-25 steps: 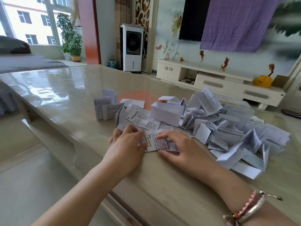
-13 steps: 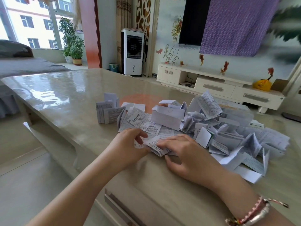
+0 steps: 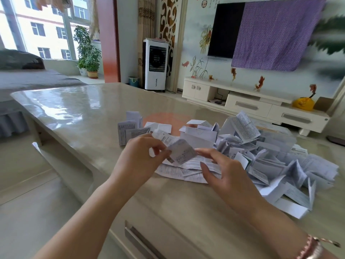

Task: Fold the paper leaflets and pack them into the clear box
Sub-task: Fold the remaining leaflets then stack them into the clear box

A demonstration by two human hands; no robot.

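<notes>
Bench (image 3: 78, 116) came first, glossy and pale, filling most of what I saw, with a drawer handle (image 3: 138, 238) on its near face. Across its right half spread the pile (image 3: 270, 165) of leaflets, some folded into small tents and blocks, some lying flat and open under my hands. The clear box (image 3: 278, 136) sat at the far side of that pile, half buried, its walls hard to trace among the paper; one printed sheet (image 3: 244, 126) leaned upright against it. A few folded leaflets (image 3: 128, 130) stood on edge on their own at the left end of the heap.

My left hand (image 3: 139, 159) was raised just above the bench, thumb and fingertips pinched on the left edge of one small leaflet (image 3: 182, 153), which was held tilted in the air, clear of the sheets below. My right hand (image 3: 226, 176) hovered just beside it, fingers loosely spread and half curled, the fingertips close to the leaflet's right corner; I could not tell whether they touched it. A bracelet (image 3: 313, 247) showed on my right wrist at the bottom edge.
</notes>
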